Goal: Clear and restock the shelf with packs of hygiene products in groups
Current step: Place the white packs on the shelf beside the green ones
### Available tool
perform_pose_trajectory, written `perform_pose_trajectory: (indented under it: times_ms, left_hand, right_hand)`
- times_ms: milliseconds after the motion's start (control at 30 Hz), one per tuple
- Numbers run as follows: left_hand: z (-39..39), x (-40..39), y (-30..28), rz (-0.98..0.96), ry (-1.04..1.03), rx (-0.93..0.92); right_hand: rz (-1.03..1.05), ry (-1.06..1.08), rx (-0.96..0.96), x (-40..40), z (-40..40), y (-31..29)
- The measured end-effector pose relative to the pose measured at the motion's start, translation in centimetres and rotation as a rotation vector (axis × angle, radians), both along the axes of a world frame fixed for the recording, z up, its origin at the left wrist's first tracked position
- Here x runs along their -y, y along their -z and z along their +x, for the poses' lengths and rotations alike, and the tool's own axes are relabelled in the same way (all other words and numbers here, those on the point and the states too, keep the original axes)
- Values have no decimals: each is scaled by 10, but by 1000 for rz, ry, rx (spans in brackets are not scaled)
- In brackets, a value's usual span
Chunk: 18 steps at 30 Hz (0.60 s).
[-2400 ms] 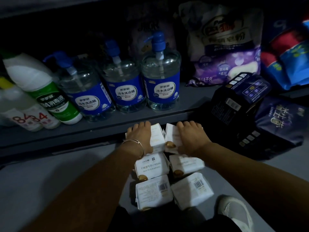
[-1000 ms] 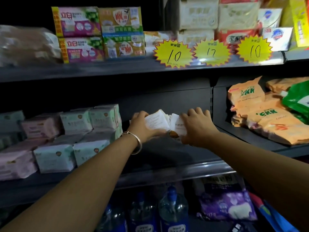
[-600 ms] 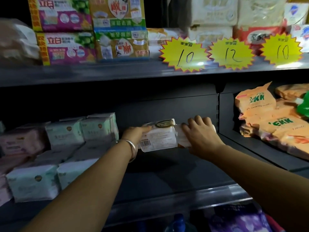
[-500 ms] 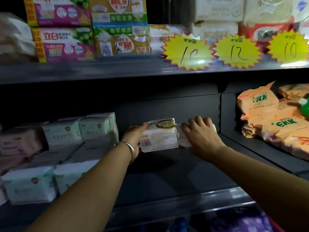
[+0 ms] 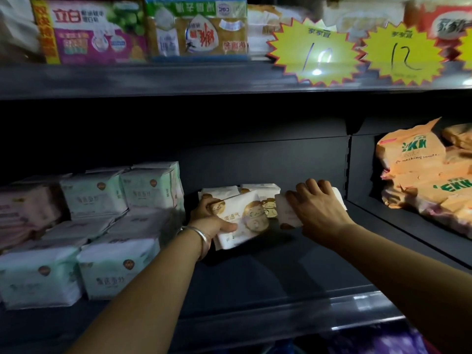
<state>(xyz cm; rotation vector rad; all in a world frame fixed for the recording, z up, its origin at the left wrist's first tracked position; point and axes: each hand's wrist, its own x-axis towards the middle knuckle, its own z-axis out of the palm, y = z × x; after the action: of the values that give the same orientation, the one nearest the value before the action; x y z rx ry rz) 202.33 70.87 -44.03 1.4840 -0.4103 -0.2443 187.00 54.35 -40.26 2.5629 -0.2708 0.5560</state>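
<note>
Two soft, light white plastic-wrapped pad packs, likely squashy and slick: left hand (image 5: 213,221) grips one (image 5: 241,222) by its edge, right hand (image 5: 318,209) clasps the other (image 5: 287,213) across the top.

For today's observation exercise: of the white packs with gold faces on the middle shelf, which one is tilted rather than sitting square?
The front white pack, gripped by the left hand; the packs behind it sit square.

Setting: retail shop, grocery/household aisle. Evidence: dark metal gondola shelf (image 5: 255,282) w/ stacked packaged goods, yellow starburst price tags (image 5: 315,51) handwritten "10", "12" on upper shelf edge, soap multipacks (image 5: 94,31), orange bagged product (image 5: 419,175) in adjacent bay
</note>
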Motion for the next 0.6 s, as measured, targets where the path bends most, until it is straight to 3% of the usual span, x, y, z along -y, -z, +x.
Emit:
perform_pose_trajectory:
  times_ms: [200,333,400,500,600]
  left_hand:
    - [27,8,25,528,-226,456]
    - [28,9,34,922,-254,768]
    - [28,11,31,998,-243,888]
    - [34,15,28,1056,-290,903]
    - [45,19,27,1089,-289,943]
  right_hand:
    - [70,23,-14,7,7,11]
    - [76,12,-4,15,18,20]
    - [43,14,-16,19,25,23]
    - [16,-32,109,29,34,30]
    - [20,-21,82,29,40,34]
